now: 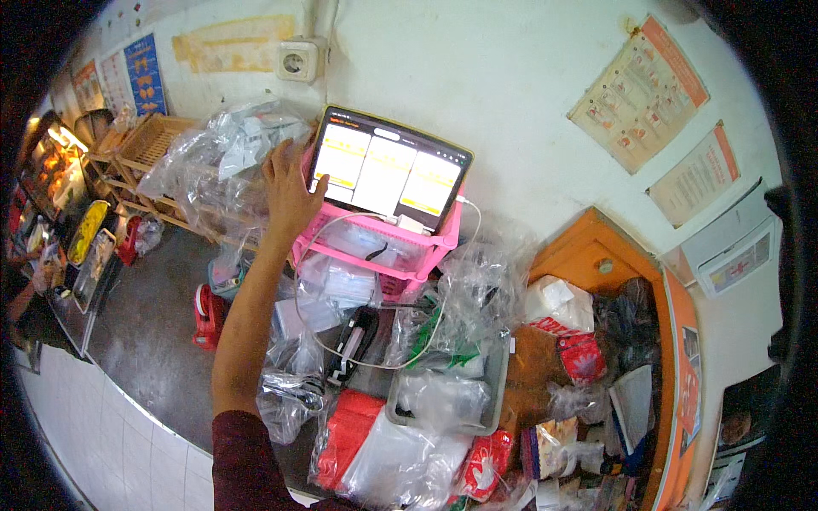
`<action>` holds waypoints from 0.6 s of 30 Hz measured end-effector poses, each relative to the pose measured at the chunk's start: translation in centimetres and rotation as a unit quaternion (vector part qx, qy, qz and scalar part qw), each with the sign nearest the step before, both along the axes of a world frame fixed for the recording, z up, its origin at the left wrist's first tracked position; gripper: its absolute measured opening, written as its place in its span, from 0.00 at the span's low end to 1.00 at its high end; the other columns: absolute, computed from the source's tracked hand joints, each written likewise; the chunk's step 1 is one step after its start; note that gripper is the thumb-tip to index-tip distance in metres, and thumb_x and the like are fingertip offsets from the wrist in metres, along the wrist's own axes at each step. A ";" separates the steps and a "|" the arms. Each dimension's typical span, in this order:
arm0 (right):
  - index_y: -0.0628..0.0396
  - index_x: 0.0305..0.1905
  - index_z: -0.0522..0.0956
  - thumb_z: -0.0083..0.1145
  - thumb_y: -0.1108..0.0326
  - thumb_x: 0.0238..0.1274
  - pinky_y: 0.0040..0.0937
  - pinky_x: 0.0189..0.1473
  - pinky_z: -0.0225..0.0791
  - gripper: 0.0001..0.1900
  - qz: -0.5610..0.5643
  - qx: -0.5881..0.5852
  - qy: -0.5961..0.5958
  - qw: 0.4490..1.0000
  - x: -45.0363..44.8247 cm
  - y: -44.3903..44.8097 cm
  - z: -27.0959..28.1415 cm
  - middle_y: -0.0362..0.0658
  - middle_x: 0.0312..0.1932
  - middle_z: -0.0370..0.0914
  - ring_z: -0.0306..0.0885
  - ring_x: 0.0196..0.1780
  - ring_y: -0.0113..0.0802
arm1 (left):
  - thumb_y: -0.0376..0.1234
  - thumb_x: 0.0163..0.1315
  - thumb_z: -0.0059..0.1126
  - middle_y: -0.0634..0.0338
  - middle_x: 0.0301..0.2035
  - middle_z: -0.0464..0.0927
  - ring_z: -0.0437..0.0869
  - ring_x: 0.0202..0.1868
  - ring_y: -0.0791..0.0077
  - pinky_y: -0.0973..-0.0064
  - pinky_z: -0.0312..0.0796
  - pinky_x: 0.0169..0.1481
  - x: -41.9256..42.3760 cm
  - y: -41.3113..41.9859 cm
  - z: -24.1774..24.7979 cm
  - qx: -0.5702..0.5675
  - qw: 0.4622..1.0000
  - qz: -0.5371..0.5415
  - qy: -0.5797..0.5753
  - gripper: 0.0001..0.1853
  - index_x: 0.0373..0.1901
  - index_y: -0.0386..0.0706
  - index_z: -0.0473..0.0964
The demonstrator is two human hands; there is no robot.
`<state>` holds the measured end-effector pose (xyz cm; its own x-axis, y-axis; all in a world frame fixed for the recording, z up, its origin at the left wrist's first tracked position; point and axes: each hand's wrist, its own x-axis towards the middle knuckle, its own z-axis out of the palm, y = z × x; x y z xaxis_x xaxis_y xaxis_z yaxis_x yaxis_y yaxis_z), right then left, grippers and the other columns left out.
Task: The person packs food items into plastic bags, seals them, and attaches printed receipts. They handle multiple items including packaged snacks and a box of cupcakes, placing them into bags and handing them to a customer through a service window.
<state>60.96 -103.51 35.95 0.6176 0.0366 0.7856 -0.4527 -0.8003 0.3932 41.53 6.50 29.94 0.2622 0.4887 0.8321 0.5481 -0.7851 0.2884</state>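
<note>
My left hand (291, 188) is raised at the left edge of a tablet (390, 166) with a lit screen. The thumb lies over the screen's lower left corner, while the fingers reach up along the left side. Propped against the wall, the tablet rests on a pink plastic rack (441, 241), and a white cable (358, 363) loops down from it. Clear plastic bags (217, 153) are heaped just left of the hand. Below the rack lie a black stapler (351, 345) and packs of small clear bags. My right hand is out of view.
A red tape dispenser (208, 319) stands on the dark counter (150, 319) beside my forearm. A grey tray (501, 383) holds plastic bags. Red packets, an orange wooden compartment (597, 236) and papers lie right. Wooden racks (153, 144) and food trays stand left, near another person's arm (22, 300).
</note>
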 end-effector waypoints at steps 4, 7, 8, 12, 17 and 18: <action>0.59 0.52 0.71 0.39 0.42 0.69 0.52 0.41 0.70 0.28 0.004 0.001 -0.007 1.000 0.1 -0.1 0.1 0.55 0.47 0.73 0.74 0.45 0.55 | 0.40 0.45 0.71 0.43 0.59 0.62 0.58 0.62 0.42 0.49 0.53 0.67 0.2 0.6 0.8 -0.035 0.999 0.010 0.038 0.43 0.66 0.50 0.62; 0.59 0.52 0.71 0.39 0.42 0.69 0.52 0.41 0.70 0.28 0.008 0.003 -0.011 1.000 0.1 -0.4 0.0 0.55 0.48 0.72 0.74 0.45 0.55 | 0.40 0.42 0.73 0.44 0.59 0.62 0.59 0.61 0.42 0.49 0.54 0.66 -0.1 1.4 1.5 -0.095 0.991 -0.025 0.087 0.48 0.69 0.52 0.59; 0.59 0.52 0.71 0.39 0.42 0.69 0.52 0.41 0.70 0.28 0.009 0.004 -0.010 1.000 0.1 -0.6 0.0 0.55 0.48 0.72 0.74 0.45 0.55 | 0.42 0.42 0.73 0.45 0.60 0.62 0.59 0.62 0.42 0.49 0.54 0.67 -0.3 1.6 1.7 -0.105 0.988 -0.016 0.112 0.48 0.68 0.52 0.60; 0.59 0.52 0.71 0.38 0.41 0.69 0.53 0.42 0.70 0.28 0.023 0.006 -0.013 1.000 0.1 -1.2 -0.2 0.55 0.48 0.72 0.73 0.45 0.55 | 0.41 0.41 0.73 0.45 0.60 0.62 0.61 0.60 0.42 0.50 0.55 0.66 -0.7 2.4 2.1 -0.125 0.978 -0.012 0.167 0.49 0.69 0.51 0.59; 0.59 0.52 0.71 0.38 0.41 0.69 0.53 0.42 0.69 0.29 0.051 0.009 -0.022 0.998 0.5 -1.8 -0.6 0.55 0.48 0.72 0.73 0.45 0.56 | 0.41 0.41 0.72 0.44 0.56 0.65 0.64 0.58 0.42 0.49 0.59 0.63 0.0 3.4 2.3 -0.173 0.968 0.026 0.179 0.42 0.62 0.47 0.67; 0.59 0.52 0.71 0.38 0.41 0.69 0.53 0.42 0.69 0.29 0.061 0.010 -0.026 0.998 0.6 -1.9 -0.7 0.55 0.48 0.72 0.73 0.45 0.56 | 0.42 0.41 0.72 0.45 0.56 0.66 0.64 0.57 0.42 0.48 0.59 0.63 0.2 3.9 2.5 -0.182 0.963 0.036 0.198 0.39 0.59 0.45 0.71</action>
<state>61.53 -105.37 35.24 0.5685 0.0931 0.8174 -0.3711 -0.8577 0.3558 41.75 10.38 32.48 0.4777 0.7579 0.4443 0.7211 -0.6271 0.2944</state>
